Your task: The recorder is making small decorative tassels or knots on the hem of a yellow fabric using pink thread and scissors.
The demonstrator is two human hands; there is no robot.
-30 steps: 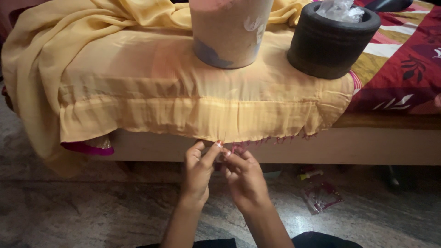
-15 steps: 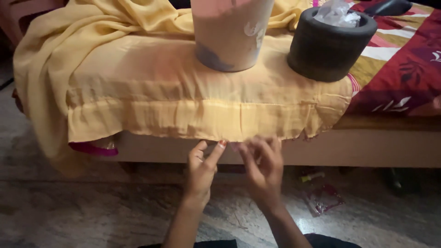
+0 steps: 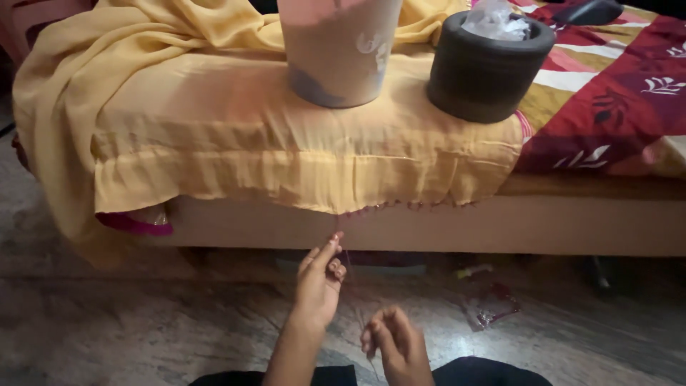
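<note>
Where yellow cloth (image 3: 286,136) hangs, stone floor (image 3: 107,322)

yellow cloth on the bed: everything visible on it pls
The yellow cloth looks thin and soft. It is draped over the bed edge, bunched at upper left, smoother across the middle. A folded band runs along its hanging hem, with small dark tassels at the lower right. A tan container and a dark round pot sit on it. The left hand reaches up just under the hem.
</note>
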